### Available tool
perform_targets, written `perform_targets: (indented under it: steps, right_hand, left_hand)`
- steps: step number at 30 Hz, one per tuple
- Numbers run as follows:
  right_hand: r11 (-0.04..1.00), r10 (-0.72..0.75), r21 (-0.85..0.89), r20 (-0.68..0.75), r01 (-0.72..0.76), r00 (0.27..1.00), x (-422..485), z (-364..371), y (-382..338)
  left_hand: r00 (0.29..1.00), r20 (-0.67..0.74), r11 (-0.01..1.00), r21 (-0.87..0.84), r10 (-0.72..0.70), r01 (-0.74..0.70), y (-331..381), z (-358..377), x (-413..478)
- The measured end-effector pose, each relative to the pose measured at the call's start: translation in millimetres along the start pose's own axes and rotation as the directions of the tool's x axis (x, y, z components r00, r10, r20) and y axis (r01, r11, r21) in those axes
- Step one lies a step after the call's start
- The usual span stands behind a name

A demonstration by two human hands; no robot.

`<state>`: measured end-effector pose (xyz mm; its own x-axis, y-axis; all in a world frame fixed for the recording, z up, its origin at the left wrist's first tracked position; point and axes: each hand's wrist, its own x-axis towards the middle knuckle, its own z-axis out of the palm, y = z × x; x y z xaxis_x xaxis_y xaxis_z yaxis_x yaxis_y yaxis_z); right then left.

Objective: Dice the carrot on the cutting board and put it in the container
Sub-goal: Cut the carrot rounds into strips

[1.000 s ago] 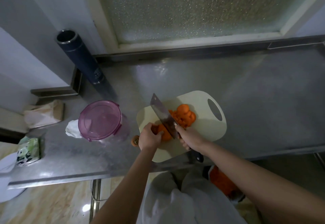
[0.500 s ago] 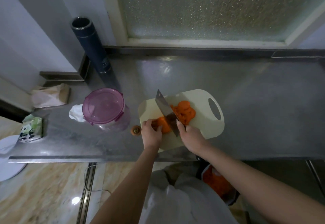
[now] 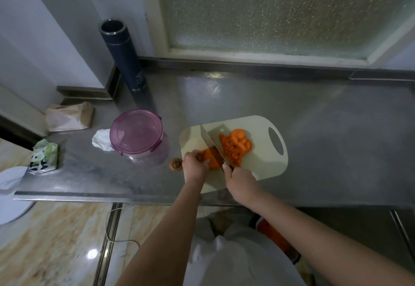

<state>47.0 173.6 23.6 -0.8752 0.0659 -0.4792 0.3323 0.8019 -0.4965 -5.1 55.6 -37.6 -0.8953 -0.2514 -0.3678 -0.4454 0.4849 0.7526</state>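
Part-diced carrot (image 3: 211, 159): left hand (image 3: 195, 166) is pinching its uncut end at the cutting board's (image 3: 265, 164) near left, right hand (image 3: 240, 179) is gripping the cleaver (image 3: 212, 143); fingertips (image 3: 206, 162) should be tucking clear, cuts even.

Nothing readable is showing anywhere. The flask (image 3: 125, 61) at the back of the desk is carrying a small pale mark low on its side, too blurred to read. The tissue pack (image 3: 43, 156) is showing a panda picture; any lettering is coming out too small.
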Motion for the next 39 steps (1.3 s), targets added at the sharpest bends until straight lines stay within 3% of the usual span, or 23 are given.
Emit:
perform_targets:
  steps: [5, 26, 31, 39]
  right_hand:
    - [0.997, 0.042, 0.067, -0.020, -0.040, 0.999, -0.4, 5.7, -2.5]
    - [0.988, -0.019, 0.154, -0.028, 0.023, 0.999, 31.7, 16.3, -4.4]
    - [0.977, 0.042, 0.208, 0.020, -0.045, 0.999, 39.7, 4.8, 2.2]
    - [0.986, -0.031, 0.163, -0.030, 0.035, 0.999, 35.0, -14.1, -3.3]
  left_hand:
    - [0.998, 0.040, 0.998, 0.043, -0.038, 0.036, 2.1, -1.8, 7.0]
    - [0.995, 0.095, 0.991, 0.133, 0.019, -0.032, 5.7, -9.5, 9.2]
    - [0.994, 0.108, 0.989, 0.140, 0.031, -0.047, 3.6, -8.5, 10.5]
    - [0.994, 0.111, 0.994, 0.108, 0.017, -0.029, 3.1, -8.5, 9.9]
